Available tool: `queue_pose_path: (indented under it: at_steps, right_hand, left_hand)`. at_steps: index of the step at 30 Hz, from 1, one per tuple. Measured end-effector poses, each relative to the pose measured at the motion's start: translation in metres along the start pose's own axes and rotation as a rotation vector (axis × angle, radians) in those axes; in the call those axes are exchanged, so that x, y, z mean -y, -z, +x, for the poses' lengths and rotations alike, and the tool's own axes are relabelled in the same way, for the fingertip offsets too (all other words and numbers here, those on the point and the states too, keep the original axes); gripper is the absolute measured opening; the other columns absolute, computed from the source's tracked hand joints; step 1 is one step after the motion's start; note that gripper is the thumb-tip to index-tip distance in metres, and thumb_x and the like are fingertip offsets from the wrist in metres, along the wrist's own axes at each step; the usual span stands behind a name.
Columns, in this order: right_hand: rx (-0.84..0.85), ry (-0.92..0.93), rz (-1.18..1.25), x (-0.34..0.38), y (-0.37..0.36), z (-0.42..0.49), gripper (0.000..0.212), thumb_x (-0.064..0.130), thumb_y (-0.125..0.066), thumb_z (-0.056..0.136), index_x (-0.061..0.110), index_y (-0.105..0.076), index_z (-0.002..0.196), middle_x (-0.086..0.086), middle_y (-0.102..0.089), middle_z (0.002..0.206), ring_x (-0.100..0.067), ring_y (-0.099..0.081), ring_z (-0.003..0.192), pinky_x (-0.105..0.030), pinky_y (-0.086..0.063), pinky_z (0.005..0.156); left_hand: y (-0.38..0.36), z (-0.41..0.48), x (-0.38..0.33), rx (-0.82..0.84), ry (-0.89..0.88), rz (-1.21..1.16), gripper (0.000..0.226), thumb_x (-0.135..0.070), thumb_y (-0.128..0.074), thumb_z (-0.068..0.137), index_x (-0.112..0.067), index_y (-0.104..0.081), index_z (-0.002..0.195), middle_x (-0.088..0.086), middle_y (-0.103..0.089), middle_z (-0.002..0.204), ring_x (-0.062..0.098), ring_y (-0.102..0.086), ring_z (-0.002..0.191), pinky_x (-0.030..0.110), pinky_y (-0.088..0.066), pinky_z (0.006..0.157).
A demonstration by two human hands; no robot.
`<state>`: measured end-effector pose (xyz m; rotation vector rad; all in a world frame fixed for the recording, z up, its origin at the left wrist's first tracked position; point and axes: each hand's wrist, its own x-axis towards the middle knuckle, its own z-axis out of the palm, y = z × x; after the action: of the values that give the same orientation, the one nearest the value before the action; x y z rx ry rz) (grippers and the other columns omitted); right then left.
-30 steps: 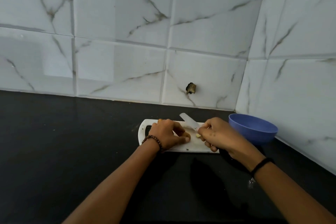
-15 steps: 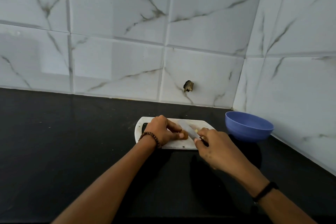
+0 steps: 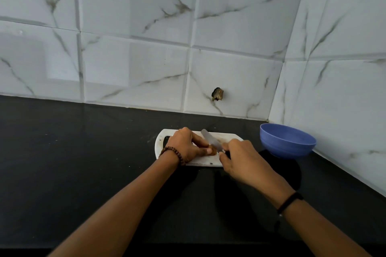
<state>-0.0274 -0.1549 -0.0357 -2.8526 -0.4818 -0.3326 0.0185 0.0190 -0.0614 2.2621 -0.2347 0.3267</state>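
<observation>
A small white cutting board (image 3: 161, 139) lies on the black counter. My left hand (image 3: 187, 145) rests on the board and pinches a small brownish piece of food (image 3: 213, 150) against it. My right hand (image 3: 242, 157) grips the dark handle of a knife (image 3: 210, 139). The pale blade points up and left across the board, over the food piece. Most of the food is hidden by my fingers.
A blue bowl (image 3: 287, 140) stands to the right of the board, near the tiled corner. The tiled wall has a broken hole (image 3: 217, 94) behind the board. The black counter (image 3: 73, 162) stretches wide to the left and toward me.
My right hand has drawn back toward me with the knife, so the blade now lies lower across the food. My left hand has kept its hold on the piece.
</observation>
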Motion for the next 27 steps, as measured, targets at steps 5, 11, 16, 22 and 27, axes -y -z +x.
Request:
queue_pose_path:
  at_steps: [5,11,16,22,27]
  right_hand:
    - [0.019,-0.003,0.002,0.002,0.0,0.009,0.024,0.03,-0.052,0.1,0.011,-0.064,0.108,-0.01,-0.064,0.1,-0.023,-0.065,0.087,-0.039,-0.056,0.077]
    - [0.021,0.0,0.034,0.004,0.005,0.001,0.022,0.026,-0.053,0.099,0.008,-0.064,0.104,-0.01,-0.061,0.098,-0.025,-0.063,0.084,-0.036,-0.051,0.068]
    - [0.045,-0.018,0.028,0.004,0.008,-0.007,0.021,0.026,-0.053,0.098,0.006,-0.061,0.1,-0.016,-0.062,0.104,-0.026,-0.056,0.084,-0.032,-0.041,0.067]
    - [0.088,-0.01,-0.011,0.005,0.01,-0.027,0.012,0.026,-0.053,0.1,0.017,-0.052,0.094,-0.015,-0.055,0.116,-0.019,-0.05,0.081,-0.028,-0.036,0.067]
    - [0.115,-0.023,0.008,0.005,0.025,-0.047,0.017,0.026,-0.054,0.101,0.01,-0.06,0.099,-0.01,-0.058,0.108,-0.016,-0.055,0.082,-0.019,-0.031,0.051]
  left_hand:
    - [-0.002,0.001,0.002,-0.025,0.007,0.023,0.019,-0.042,-0.08,0.073,-0.031,-0.079,0.089,-0.02,-0.069,0.076,-0.001,-0.053,0.072,0.023,-0.045,0.078]
    - [-0.002,-0.001,0.004,-0.048,-0.017,0.04,0.017,-0.045,-0.08,0.072,-0.036,-0.079,0.087,-0.019,-0.069,0.074,0.0,-0.051,0.066,0.022,-0.043,0.073]
    - [-0.002,-0.002,0.004,-0.064,-0.023,0.063,0.02,-0.046,-0.08,0.072,-0.034,-0.079,0.089,-0.02,-0.067,0.068,-0.001,-0.05,0.063,0.02,-0.041,0.068]
    - [-0.002,-0.003,0.004,-0.061,-0.053,0.052,0.018,-0.041,-0.08,0.074,-0.033,-0.079,0.089,-0.022,-0.07,0.076,-0.005,-0.054,0.069,0.021,-0.045,0.074]
    - [0.0,-0.005,0.001,-0.053,-0.081,0.142,0.018,-0.045,-0.076,0.077,-0.034,-0.075,0.092,-0.019,-0.072,0.084,-0.003,-0.056,0.077,0.032,-0.052,0.083]
